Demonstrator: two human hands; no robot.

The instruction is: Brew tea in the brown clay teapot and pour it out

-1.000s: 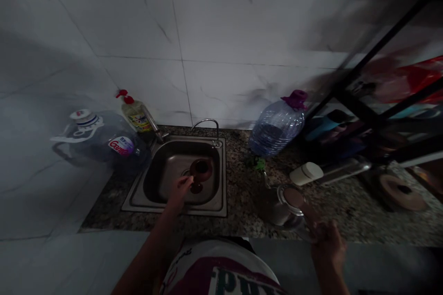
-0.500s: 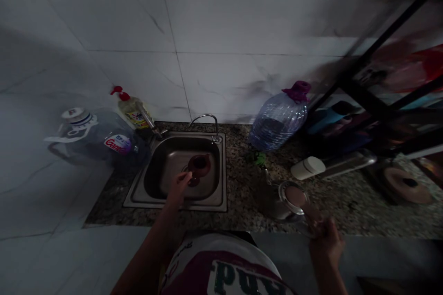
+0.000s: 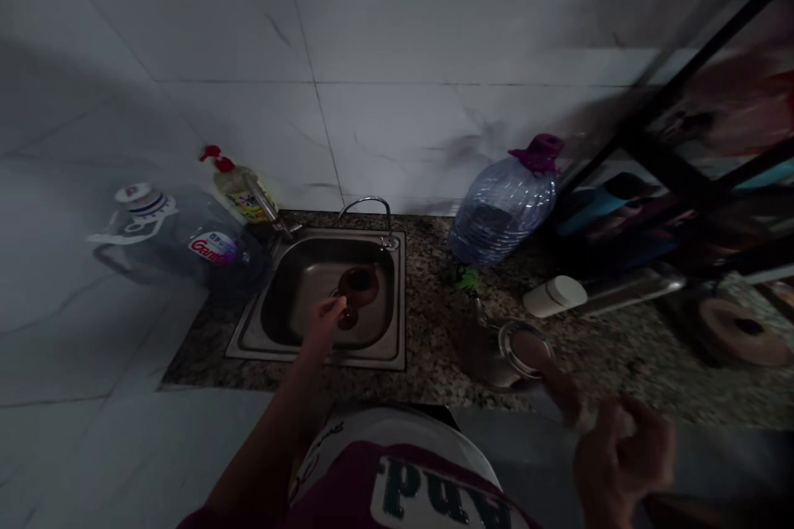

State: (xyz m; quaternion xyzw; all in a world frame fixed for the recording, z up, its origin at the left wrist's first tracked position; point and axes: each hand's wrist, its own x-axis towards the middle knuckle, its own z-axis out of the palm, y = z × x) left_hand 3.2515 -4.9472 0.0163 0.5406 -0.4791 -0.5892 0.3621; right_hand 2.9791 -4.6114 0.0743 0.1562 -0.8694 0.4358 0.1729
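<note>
Clay pot (image 3: 358,287) set in sink (image 3: 400,297), presumably so drips are caught. Left hand (image 3: 321,322) pinched beside dark round lid (image 3: 348,317), grip cannot be told. Kettle handle (image 3: 560,390) turned near-right over surface (image 3: 626,368), seemingly for reach; right hand (image 3: 620,442) well apart from left, contact unclear.

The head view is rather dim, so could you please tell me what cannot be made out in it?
- Whether the left hand holds the small round piece in the sink: head view, too small and dark.
- Whether the right hand touches the kettle handle: head view, motion blur.
- Full extent of the red item: head view, cut off by right edge.
</note>
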